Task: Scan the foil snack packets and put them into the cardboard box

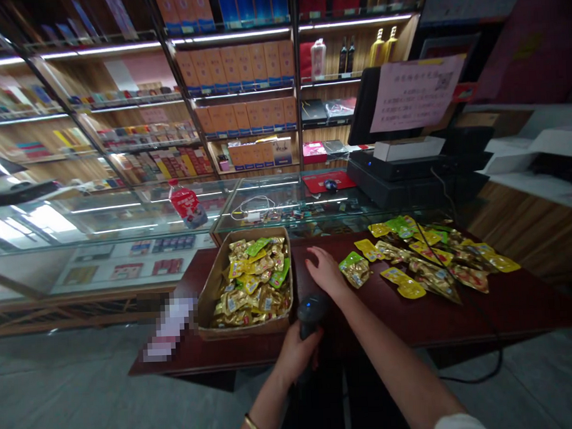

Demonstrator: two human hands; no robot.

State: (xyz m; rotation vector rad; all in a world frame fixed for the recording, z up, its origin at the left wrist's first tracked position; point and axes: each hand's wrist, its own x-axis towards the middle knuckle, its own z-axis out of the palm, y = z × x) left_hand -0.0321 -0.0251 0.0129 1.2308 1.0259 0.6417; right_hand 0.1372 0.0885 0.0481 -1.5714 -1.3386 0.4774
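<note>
My left hand [294, 352] is wrapped round the handle of a black barcode scanner [312, 309], held upright at the near edge of the dark red table. My right hand [324, 271] reaches over the table with its fingers apart and nothing visible in them. Just right of it lies a gold and green snack packet [355, 269], apart from the fingers. Left of both hands stands an open cardboard box [212, 292] holding many gold, yellow and green snack packets [255, 278]. More loose packets [428, 253] are spread over the table's right side.
Behind the table [328, 338] runs a glass display counter [267, 199] with a red-labelled bottle [187, 204], a white cable [254, 209], and a mouse [330, 185] on a red mat. A monitor [366, 105] stands at the right. A black cord [500, 351] hangs at the table's right.
</note>
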